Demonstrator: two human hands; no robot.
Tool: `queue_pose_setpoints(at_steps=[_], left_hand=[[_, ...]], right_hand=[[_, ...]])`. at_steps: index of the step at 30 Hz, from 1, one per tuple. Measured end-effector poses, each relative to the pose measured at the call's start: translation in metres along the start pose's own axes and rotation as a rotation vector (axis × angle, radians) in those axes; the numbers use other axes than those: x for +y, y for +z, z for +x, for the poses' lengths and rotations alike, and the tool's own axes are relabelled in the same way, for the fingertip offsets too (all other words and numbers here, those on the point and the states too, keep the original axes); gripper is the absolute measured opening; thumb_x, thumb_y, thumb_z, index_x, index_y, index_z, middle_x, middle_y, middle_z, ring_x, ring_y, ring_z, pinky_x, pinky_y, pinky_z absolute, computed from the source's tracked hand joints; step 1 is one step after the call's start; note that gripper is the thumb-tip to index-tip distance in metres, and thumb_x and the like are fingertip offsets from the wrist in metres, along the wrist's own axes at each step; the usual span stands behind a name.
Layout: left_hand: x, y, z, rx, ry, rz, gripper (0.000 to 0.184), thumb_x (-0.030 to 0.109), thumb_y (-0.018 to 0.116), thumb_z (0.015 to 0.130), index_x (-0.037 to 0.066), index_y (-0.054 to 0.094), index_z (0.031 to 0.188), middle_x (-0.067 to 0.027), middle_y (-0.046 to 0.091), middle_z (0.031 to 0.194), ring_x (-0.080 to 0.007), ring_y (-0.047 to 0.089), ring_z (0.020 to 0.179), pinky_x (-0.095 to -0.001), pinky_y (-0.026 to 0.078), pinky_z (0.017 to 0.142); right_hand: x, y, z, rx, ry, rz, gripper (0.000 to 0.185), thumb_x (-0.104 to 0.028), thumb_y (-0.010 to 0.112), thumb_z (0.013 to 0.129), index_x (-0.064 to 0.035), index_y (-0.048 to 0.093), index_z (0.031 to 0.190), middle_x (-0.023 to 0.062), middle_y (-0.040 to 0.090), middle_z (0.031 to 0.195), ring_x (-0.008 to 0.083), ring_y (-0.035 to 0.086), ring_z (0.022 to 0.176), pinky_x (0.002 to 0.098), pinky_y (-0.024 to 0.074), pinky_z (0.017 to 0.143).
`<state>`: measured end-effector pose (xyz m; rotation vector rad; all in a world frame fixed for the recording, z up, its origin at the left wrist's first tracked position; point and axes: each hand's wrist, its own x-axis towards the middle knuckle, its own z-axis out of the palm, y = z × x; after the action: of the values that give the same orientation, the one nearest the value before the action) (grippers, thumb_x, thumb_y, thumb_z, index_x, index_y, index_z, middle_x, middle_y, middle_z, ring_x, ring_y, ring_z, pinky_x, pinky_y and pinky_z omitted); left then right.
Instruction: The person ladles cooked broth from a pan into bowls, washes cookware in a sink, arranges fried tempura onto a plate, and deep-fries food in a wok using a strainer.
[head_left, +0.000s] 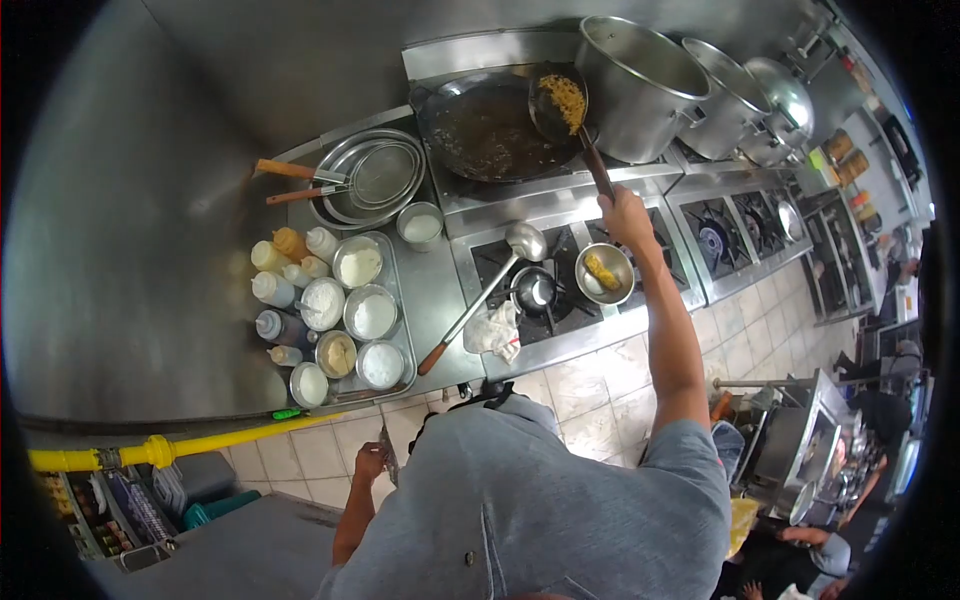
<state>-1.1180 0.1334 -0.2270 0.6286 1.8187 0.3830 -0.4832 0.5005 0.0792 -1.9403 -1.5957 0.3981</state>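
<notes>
My right hand (628, 215) is closed around the dark handle of a strainer (541, 112). Golden-brown fried bits (566, 100) lie in its bowl, at the right rim of a wok (480, 140) of dark oil. Below that hand, a small metal bowl (621, 290) with a yellow piece of food (600, 270) rests on the burners. My left hand (370, 460), low by my side, is closed on a thin, flat metal tool (389, 455) whose kind I cannot make out. A long-handled ladle (525, 242) lies across the stove beside a crumpled cloth (493, 332).
Large stockpots (640, 100) stand right of the wok. Left are strainers (375, 180) over metal bowls, and a tray (405, 360) of squeeze bottles and powder-filled containers. A yellow pipe (160, 451) runs along the counter's front. Another person (800, 560) is at lower right.
</notes>
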Motion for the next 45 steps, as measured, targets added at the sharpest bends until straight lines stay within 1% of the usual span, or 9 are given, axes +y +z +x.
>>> queue_pose_setpoints(at_steps=[7, 13, 14, 15, 16, 21, 34, 42, 45], left_hand=[[0.001, 0.011, -0.004, -0.012, -0.054, -0.031, 0.035, 0.019, 0.070, 0.089, -0.002, 0.061, 0.115, -0.0122, 0.071, 0.081, -0.0182, 0.066, 0.064, -0.0330, 0.052, 0.053], [-0.008, 0.013, 0.004, 0.024, 0.233, 0.394, 0.031, 0.028, 0.066, 0.092, -0.003, 0.068, 0.097, -0.0146, 0.071, 0.083, -0.0211, 0.068, 0.067, -0.0367, 0.054, 0.061], [-0.023, 0.018, 0.012, 0.106, 0.423, 0.386, 0.034, 0.032, 0.064, 0.093, -0.002, 0.070, 0.093, -0.0182, 0.072, 0.089, -0.0250, 0.069, 0.072, -0.0382, 0.054, 0.066], [-0.027, 0.017, 0.026, 0.003, 0.190, 0.335, 0.034, 0.033, 0.065, 0.092, 0.000, 0.071, 0.098, -0.0205, 0.073, 0.095, -0.0285, 0.071, 0.081, -0.0399, 0.055, 0.072], [-0.025, 0.016, 0.033, -0.045, 0.122, 0.306, 0.033, 0.032, 0.065, 0.092, 0.000, 0.070, 0.098, -0.0200, 0.072, 0.094, -0.0280, 0.070, 0.081, -0.0396, 0.055, 0.071], [0.002, 0.019, 0.033, -0.128, 0.042, 0.291, 0.031, 0.029, 0.066, 0.091, -0.001, 0.068, 0.102, -0.0173, 0.071, 0.092, -0.0254, 0.069, 0.078, -0.0377, 0.054, 0.068], [0.076, -0.006, 0.025, -0.156, 0.102, 0.097, 0.032, 0.020, 0.068, 0.089, -0.001, 0.063, 0.112, -0.0104, 0.069, 0.084, -0.0186, 0.066, 0.071, -0.0330, 0.054, 0.060], [-0.030, -0.050, 0.063, -0.120, 0.314, 0.272, 0.038, 0.025, 0.072, 0.089, 0.000, 0.062, 0.116, -0.0129, 0.072, 0.090, -0.0194, 0.069, 0.075, -0.0329, 0.055, 0.062], [-0.010, -0.049, 0.016, -0.057, -0.060, -0.035, 0.034, 0.020, 0.070, 0.091, 0.003, 0.060, 0.118, -0.0121, 0.071, 0.089, -0.0207, 0.069, 0.070, -0.0347, 0.054, 0.059]], right_hand=[[-0.005, -0.018, 0.001, -0.070, -0.129, -0.155, 0.032, -0.023, 0.061, 0.092, 0.0095, 0.063, 0.091, 0.0273, 0.067, 0.076, 0.0425, 0.067, 0.069, 0.0492, 0.0527, 0.064], [-0.044, -0.011, -0.012, -0.343, 0.346, 0.248, 0.033, -0.028, 0.060, 0.096, 0.0047, 0.063, 0.093, 0.0097, 0.065, 0.074, 0.0178, 0.061, 0.059, 0.0345, 0.0473, 0.050], [-0.033, 0.000, -0.008, -0.412, 0.350, 0.310, 0.033, -0.029, 0.061, 0.095, 0.0041, 0.064, 0.096, 0.0117, 0.066, 0.076, 0.0213, 0.063, 0.061, 0.0350, 0.0507, 0.055], [-0.006, 0.016, -0.006, -0.413, -0.317, -0.290, 0.028, -0.020, 0.065, 0.086, -0.0008, 0.067, 0.106, 0.0252, 0.063, 0.095, 0.0324, 0.066, 0.085, 0.0449, 0.0538, 0.076], [-0.019, 0.014, -0.006, -0.532, -0.139, -0.216, 0.035, -0.020, 0.068, 0.080, -0.0086, 0.067, 0.114, 0.0288, 0.056, 0.110, 0.0356, 0.062, 0.101, 0.0468, 0.0486, 0.090], [-0.061, 0.012, -0.039, -0.368, 0.362, 0.770, 0.027, -0.013, 0.064, 0.090, 0.0059, 0.064, 0.071, 0.0110, 0.061, 0.060, 0.0183, 0.055, 0.044, 0.0330, 0.0428, 0.038], [-0.093, 0.048, -0.064, -0.364, 0.370, 0.880, 0.025, -0.023, 0.067, 0.092, -0.0013, 0.064, 0.081, 0.0020, 0.059, 0.065, 0.0084, 0.047, 0.042, 0.0264, 0.0358, 0.039], [-0.093, 0.037, -0.043, -0.314, 0.359, 1.089, 0.021, -0.021, 0.060, 0.097, -0.0007, 0.059, 0.092, 0.0027, 0.056, 0.066, 0.0095, 0.045, 0.043, 0.0262, 0.0349, 0.039], [-0.077, 0.036, -0.017, -0.147, 0.228, 0.635, 0.026, -0.021, 0.060, 0.096, 0.0015, 0.060, 0.084, 0.0055, 0.058, 0.061, 0.0130, 0.052, 0.042, 0.0292, 0.0380, 0.038]])
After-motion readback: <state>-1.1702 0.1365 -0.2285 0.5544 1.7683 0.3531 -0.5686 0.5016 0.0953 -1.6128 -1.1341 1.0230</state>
